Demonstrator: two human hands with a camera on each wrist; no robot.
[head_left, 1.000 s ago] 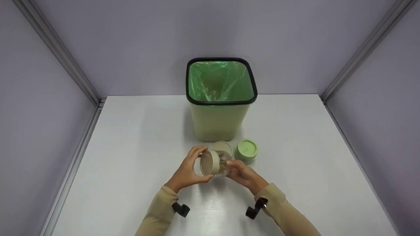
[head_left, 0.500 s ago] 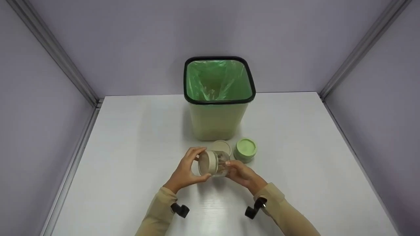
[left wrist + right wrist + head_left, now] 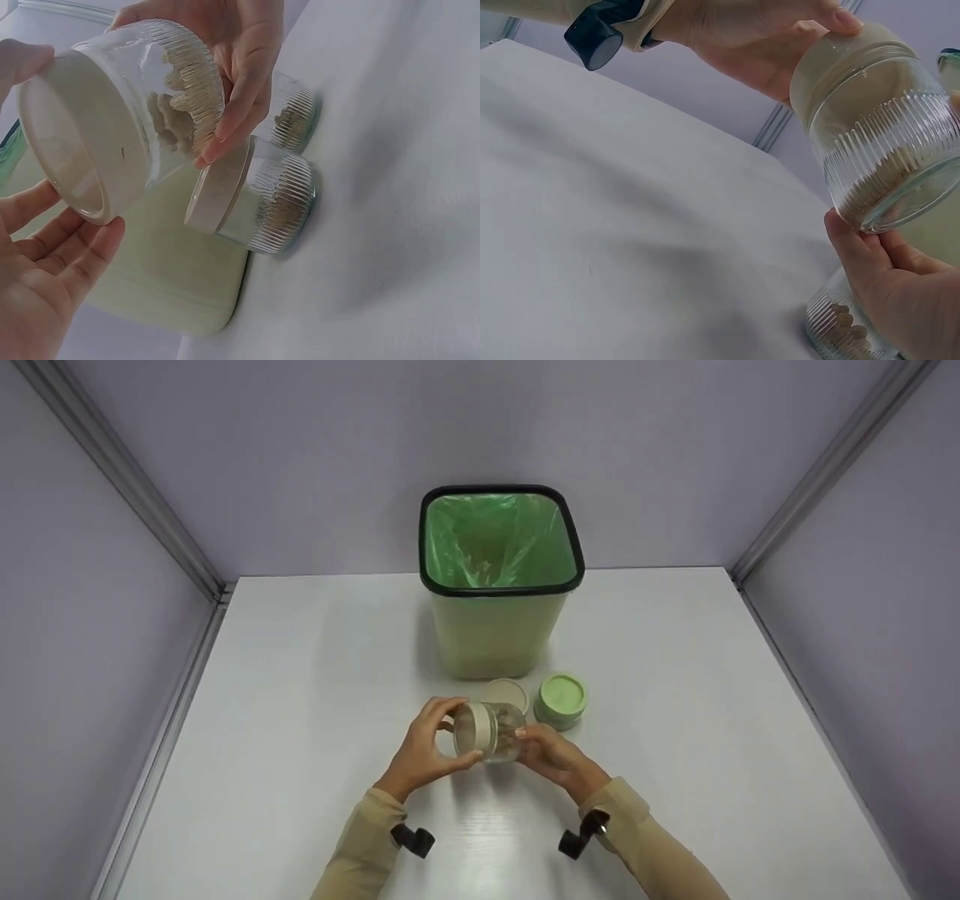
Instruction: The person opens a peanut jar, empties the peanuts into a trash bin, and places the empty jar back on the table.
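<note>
Since a second ago the scene has shifted only slightly: the bin [image 3: 500, 585] sits a touch higher in the head view, and the held jar [image 3: 489, 732] is turned a little, so less of the flat face of its lid shows than before. Both hands remain on it.

The bin is the largest container, pale green with a black rim and a green plastic liner; its contents cannot be made out. It stands on the white table [image 3: 300, 697], just beyond the jars.

Two more ribbed glass jars stand in front of the bin: one with a green lid [image 3: 562, 700], and just left of it one with a cream lid [image 3: 505, 692]. The left wrist view shows pale brown pieces inside both.

The held jar is tilted on its side above the table, in front of the cream-lidded jar, with pale beige pieces heaped against its ribbed wall. The left hand [image 3: 424, 751] curls its fingers and thumb round the jar's cream lid [image 3: 64, 142]. The right hand [image 3: 553, 754] grips the glass body at its base, fingers wrapped over it.
</note>
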